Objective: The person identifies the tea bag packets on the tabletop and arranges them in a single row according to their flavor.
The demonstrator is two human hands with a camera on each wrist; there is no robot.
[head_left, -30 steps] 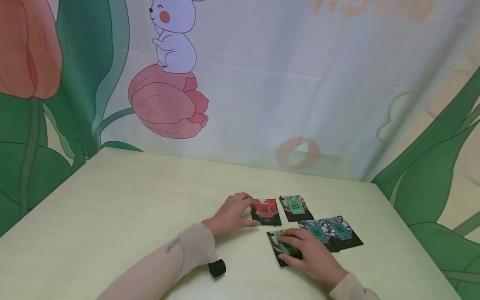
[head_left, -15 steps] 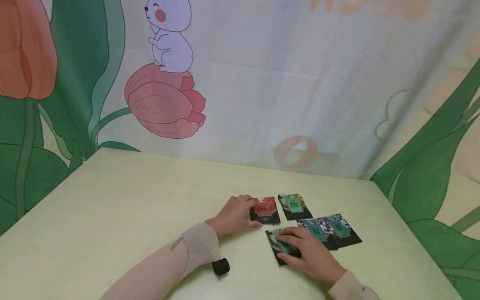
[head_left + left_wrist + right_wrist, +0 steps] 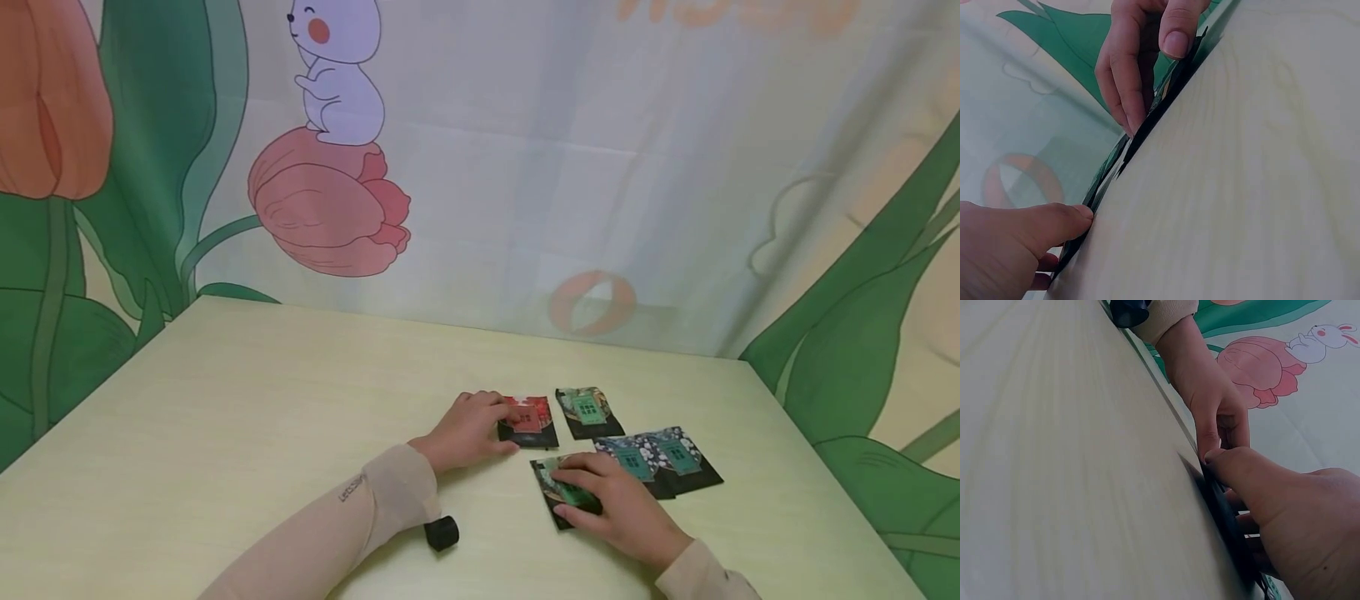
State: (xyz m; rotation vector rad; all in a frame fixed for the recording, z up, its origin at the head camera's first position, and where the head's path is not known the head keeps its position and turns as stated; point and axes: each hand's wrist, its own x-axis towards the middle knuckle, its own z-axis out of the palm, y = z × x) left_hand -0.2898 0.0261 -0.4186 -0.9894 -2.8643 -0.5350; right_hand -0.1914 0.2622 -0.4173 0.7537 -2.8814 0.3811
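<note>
The left hand (image 3: 467, 429) holds a red and black sachet (image 3: 542, 408), its thumb at the near edge and its fingers on the printed face. In the left wrist view the left thumb (image 3: 1060, 222) meets the sachet's dark edge. Closer to the person, the right hand (image 3: 611, 504) grips a green and black sachet (image 3: 546, 479), thumb at the near edge and fingers over the middle. Much of that sachet is covered by the hand. The right wrist view shows the right thumb (image 3: 1238, 465) along a dark sachet edge (image 3: 1219, 509).
A second green sachet (image 3: 588, 410) lies behind, right of the red one. Two blue floral sachets (image 3: 637, 458) overlap beside the right hand. A black device (image 3: 442, 533) sits at the left cuff. A printed curtain (image 3: 487, 167) hangs behind the table (image 3: 262, 400).
The left fingers have shifted slightly further over the red sachet. The right hand and the other sachets have hardly moved; the head view has shifted a little.
</note>
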